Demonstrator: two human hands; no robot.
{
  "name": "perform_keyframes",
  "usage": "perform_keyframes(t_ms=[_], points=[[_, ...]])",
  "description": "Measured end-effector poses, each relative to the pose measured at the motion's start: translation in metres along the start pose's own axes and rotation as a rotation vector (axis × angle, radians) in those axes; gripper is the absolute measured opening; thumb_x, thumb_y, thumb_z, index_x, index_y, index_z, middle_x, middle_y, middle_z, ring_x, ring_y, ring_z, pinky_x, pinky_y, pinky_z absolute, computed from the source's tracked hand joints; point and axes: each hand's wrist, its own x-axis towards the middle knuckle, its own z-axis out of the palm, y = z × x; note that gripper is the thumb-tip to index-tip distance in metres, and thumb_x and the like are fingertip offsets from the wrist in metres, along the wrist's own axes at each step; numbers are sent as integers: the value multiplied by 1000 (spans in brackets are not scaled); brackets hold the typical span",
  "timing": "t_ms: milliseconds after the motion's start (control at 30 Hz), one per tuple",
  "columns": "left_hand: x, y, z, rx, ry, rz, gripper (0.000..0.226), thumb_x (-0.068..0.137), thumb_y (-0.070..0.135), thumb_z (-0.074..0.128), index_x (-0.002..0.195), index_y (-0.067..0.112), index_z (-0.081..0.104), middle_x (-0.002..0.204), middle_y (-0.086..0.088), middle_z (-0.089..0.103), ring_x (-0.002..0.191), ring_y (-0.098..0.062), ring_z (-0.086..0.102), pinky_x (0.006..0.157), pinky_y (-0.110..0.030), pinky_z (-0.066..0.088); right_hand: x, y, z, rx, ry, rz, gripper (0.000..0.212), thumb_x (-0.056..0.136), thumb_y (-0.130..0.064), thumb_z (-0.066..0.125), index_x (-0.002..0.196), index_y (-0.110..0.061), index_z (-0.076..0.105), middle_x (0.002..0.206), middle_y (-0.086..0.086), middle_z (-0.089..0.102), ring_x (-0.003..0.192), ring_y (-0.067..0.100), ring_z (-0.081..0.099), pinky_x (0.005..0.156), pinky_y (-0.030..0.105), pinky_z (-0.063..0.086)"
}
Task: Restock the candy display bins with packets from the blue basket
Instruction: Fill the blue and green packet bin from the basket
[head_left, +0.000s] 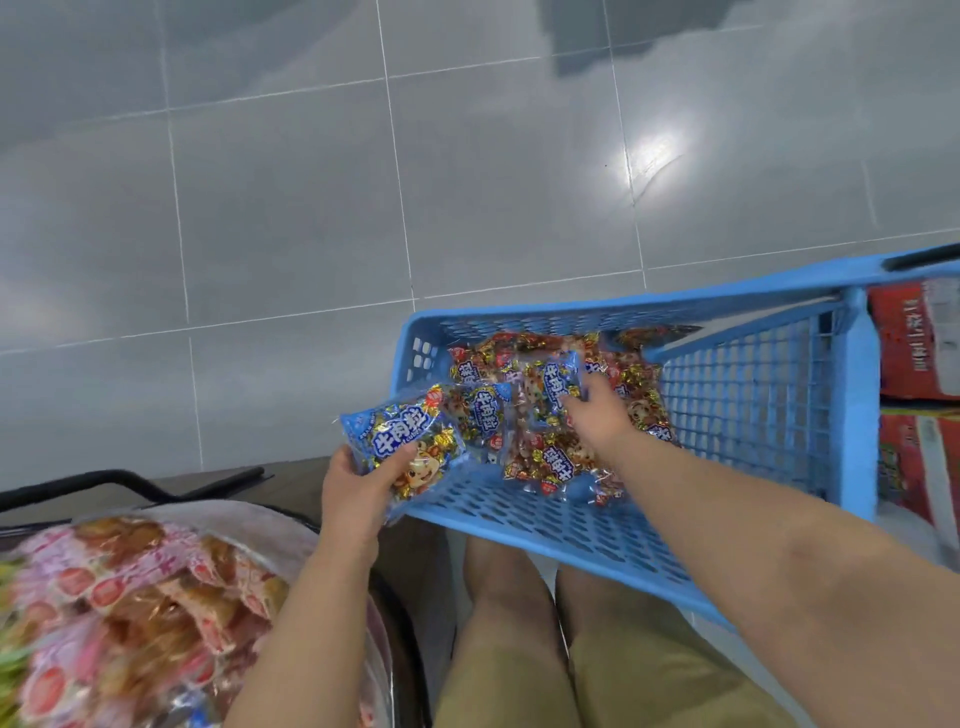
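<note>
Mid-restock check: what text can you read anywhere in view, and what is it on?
"牛肉粒": held packet, in the left hand.
"牛肉粒": second packet, gripped by the right hand in the basket.
Red boxes, pink packets: print too blurred to read.

Below you, glossy grey floor tiles (291, 208) catch a bright glare (652, 156); two red printed cartons (914, 343) sit close together at your far right.
</note>
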Motion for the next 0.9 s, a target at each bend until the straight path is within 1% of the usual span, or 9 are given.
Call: perform_keyframes(t_ms=[167,233,433,567,633,733,800,833,900], points=[[-46,-17,-4,-279,72,9,33,79,5,73,107,10,58,102,-12,71,77,-18,72,66,-32,60,-47,11,-38,32,-34,-33,45,92,-19,53,133,-14,36,114,20,55,85,24,57,72,36,48],[-73,-28,-5,-358,95,18,33,80,3,71,110,7,57,100,-13,70,72,-16,72,58,-29,59,-71,15,-48,82,-67,-27,60,90,-22,53,144,-17,26,105,16,49,77,22,54,62,30,41],[-166,-59,-20,-555,139,26,37,82,-3,67,117,6,56,116,-22,64,90,-28,66,93,-51,50,-159,15,-50,-2,-301,-154,75,86,-26,66,147,-15,24,151,8,30,131,28,39,98,34,37],[-220,-78,-55,-683,236,62,36,83,-2,66,115,11,56,107,-16,68,78,-22,70,70,-41,60,-209,2,-29,-165,-410,-340,82,78,-26,76,144,-10,31,148,9,38,131,24,40,97,25,33],[-243,-93,-80,-701,299,67,48,81,4,71,125,9,52,115,-17,66,88,-24,70,80,-47,57,-233,-6,-13,-230,-471,-425,82,77,-26,77,144,-8,32,148,9,37,132,24,39,106,32,35],[-279,-120,-125,-693,435,87,86,70,23,84,141,9,37,139,-13,50,119,-28,56,103,-51,42,-273,-19,20,-342,-529,-545,78,75,-27,78,140,-7,39,137,7,48,116,16,51,97,23,43],[-301,-142,-157,-747,495,141,106,57,32,88,144,7,32,145,-14,42,127,-31,49,106,-52,38,-303,-25,47,-405,-570,-637,69,74,-27,80,132,-9,47,111,0,55,86,4,54,65,4,44],[-313,-156,-173,-778,528,159,109,54,33,88,144,6,32,145,-16,43,127,-33,49,106,-52,38,-319,-26,61,-439,-602,-681,65,73,-27,80,128,-10,50,103,-2,55,79,3,53,56,4,42],[-340,-186,-203,-806,628,158,106,55,33,89,141,4,35,141,-16,47,125,-32,51,105,-52,40,-351,-24,94,-495,-675,-759,66,72,-30,80,129,-13,50,106,-4,58,85,8,56,63,14,47]])
